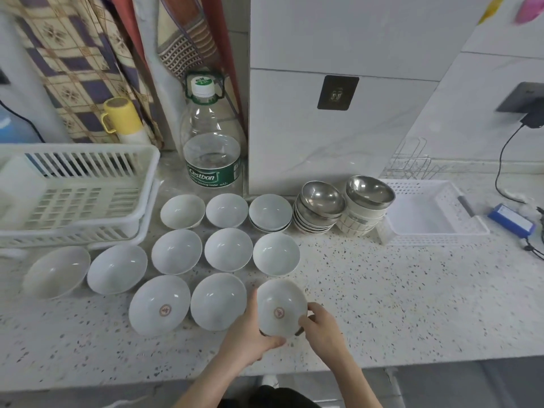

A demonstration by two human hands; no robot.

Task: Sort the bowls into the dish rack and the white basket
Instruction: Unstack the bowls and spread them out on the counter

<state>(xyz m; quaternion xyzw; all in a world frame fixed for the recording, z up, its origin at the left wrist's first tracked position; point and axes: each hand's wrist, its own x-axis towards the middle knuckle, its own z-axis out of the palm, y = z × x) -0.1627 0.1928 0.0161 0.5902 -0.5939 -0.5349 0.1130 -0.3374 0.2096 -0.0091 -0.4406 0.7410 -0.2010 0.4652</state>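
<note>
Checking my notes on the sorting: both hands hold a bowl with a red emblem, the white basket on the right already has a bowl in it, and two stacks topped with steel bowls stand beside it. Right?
Not quite. The head view shows the white basket holding no bowl. The rest stands: both hands, left and right, hold the emblem bowl, and two stacks topped with steel bowls stand beside the basket.

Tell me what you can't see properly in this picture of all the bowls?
All from the head view:
- Underside of the held bowl: covered by the left hand and right hand.
- Lower bowls in the two metal-topped stacks: only rims show.
- Dish rack: cut off by the left edge.
- Bowl's red emblem: too small to read.
</note>
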